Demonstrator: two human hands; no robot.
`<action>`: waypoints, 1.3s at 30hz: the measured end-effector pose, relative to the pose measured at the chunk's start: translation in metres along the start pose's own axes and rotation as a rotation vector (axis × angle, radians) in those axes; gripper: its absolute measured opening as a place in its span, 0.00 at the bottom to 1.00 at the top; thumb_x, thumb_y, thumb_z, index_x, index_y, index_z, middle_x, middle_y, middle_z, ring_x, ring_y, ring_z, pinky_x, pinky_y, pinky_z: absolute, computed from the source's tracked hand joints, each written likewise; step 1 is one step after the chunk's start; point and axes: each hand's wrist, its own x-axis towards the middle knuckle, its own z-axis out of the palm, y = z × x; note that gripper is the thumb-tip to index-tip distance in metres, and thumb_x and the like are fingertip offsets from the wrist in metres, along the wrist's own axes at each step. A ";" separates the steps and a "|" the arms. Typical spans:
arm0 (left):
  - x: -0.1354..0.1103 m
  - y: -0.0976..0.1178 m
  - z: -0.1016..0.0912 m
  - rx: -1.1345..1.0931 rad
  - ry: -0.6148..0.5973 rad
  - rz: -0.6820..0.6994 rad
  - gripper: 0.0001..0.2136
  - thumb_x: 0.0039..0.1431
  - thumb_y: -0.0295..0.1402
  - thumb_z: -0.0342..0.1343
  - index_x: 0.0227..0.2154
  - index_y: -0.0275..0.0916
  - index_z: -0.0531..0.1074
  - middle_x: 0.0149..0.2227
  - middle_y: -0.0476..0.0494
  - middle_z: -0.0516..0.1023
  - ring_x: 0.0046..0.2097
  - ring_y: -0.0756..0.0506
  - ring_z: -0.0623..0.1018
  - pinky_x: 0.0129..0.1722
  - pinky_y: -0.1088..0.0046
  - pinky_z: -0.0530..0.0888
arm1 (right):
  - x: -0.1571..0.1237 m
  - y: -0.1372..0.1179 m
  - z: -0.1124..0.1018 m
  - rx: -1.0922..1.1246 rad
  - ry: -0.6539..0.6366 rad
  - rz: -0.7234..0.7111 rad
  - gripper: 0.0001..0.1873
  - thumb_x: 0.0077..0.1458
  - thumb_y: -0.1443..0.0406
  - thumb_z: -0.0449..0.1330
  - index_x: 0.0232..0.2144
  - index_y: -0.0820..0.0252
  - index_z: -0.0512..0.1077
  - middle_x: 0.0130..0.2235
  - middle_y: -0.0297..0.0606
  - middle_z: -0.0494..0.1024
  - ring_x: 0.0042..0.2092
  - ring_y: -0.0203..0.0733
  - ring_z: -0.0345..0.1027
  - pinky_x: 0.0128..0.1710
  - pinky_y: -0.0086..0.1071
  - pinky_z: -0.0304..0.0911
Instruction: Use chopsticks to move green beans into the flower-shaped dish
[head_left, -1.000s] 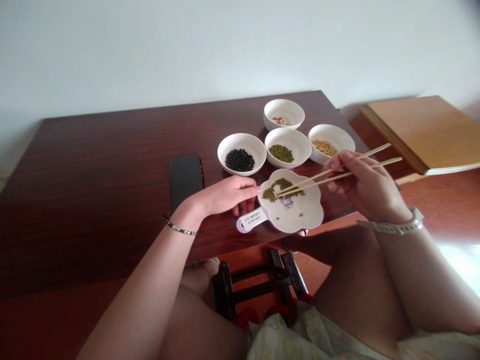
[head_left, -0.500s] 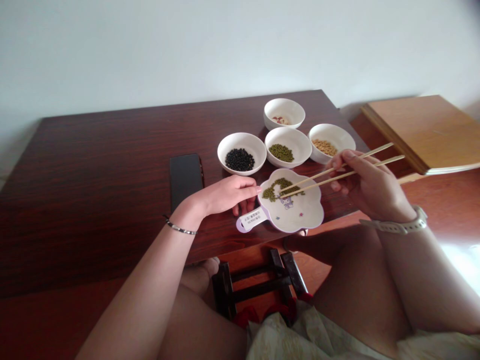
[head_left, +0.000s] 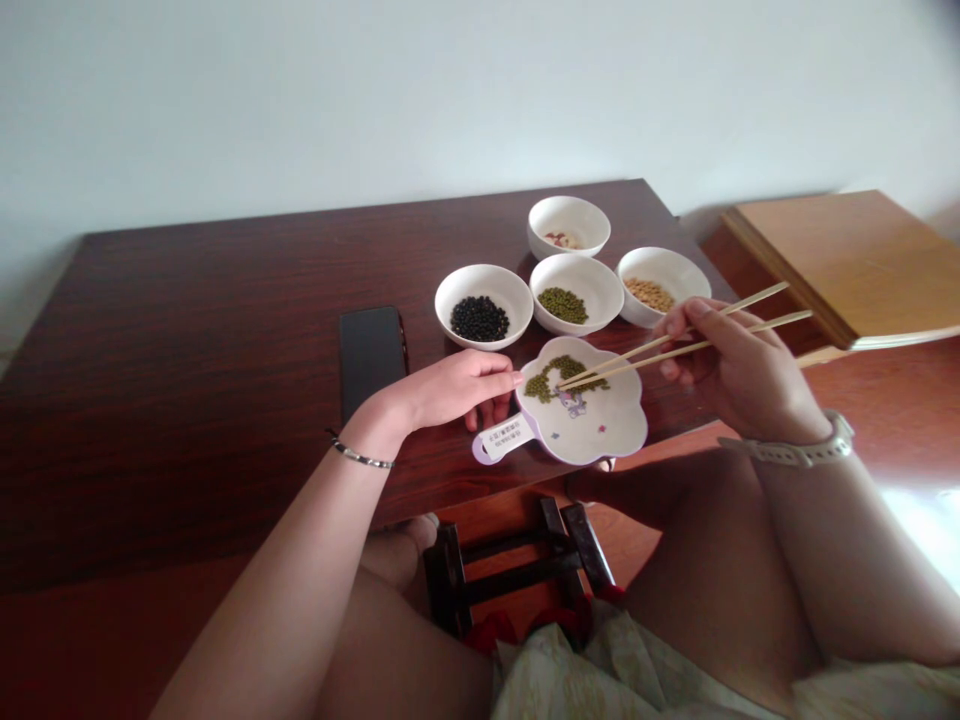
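A pair of wooden chopsticks (head_left: 660, 352) is held in my right hand (head_left: 735, 365), closed around their rear part. The chopstick tips are close together among green mung beans (head_left: 574, 372) in a white flower-shaped plate (head_left: 611, 425) with a purple rim and short handle. My left hand (head_left: 469, 388) grips the plate's left rim, thumb on the edge and fingers curled below. Just behind the plate stand a white bowl of black beans (head_left: 480, 319), a bowl of mung beans (head_left: 563, 305) and a bowl of yellow soybeans (head_left: 649, 294).
Farther back sits a white bowl (head_left: 568, 215) with pale and reddish pieces. A black phone (head_left: 370, 355) lies on the dark wooden table (head_left: 210, 360), left of the bowls. A lighter wooden surface (head_left: 862, 260) stands right of the table; a dark stool frame (head_left: 517, 570) is below.
The chopstick tips have shifted slightly left and up within the plate and come closer together. My left hand and the plate stay put.
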 end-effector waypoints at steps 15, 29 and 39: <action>0.000 -0.003 -0.001 -0.002 -0.002 0.012 0.25 0.86 0.58 0.69 0.42 0.40 0.79 0.39 0.45 0.85 0.36 0.46 0.82 0.36 0.68 0.80 | 0.002 0.001 -0.006 -0.033 0.033 -0.023 0.22 0.72 0.49 0.82 0.32 0.53 0.85 0.33 0.39 0.81 0.26 0.37 0.71 0.22 0.32 0.59; 0.000 -0.001 -0.001 0.008 -0.001 0.006 0.25 0.86 0.57 0.69 0.41 0.40 0.79 0.38 0.46 0.85 0.37 0.46 0.82 0.36 0.69 0.80 | -0.001 -0.001 -0.001 -0.042 -0.006 -0.028 0.24 0.69 0.45 0.85 0.32 0.53 0.85 0.33 0.39 0.81 0.28 0.37 0.72 0.23 0.30 0.61; 0.001 -0.004 -0.002 0.011 -0.007 0.015 0.24 0.87 0.56 0.68 0.41 0.41 0.78 0.39 0.45 0.85 0.37 0.46 0.82 0.37 0.68 0.81 | -0.001 0.000 -0.001 -0.048 -0.007 -0.036 0.24 0.69 0.44 0.85 0.32 0.52 0.85 0.34 0.39 0.81 0.28 0.38 0.72 0.23 0.31 0.61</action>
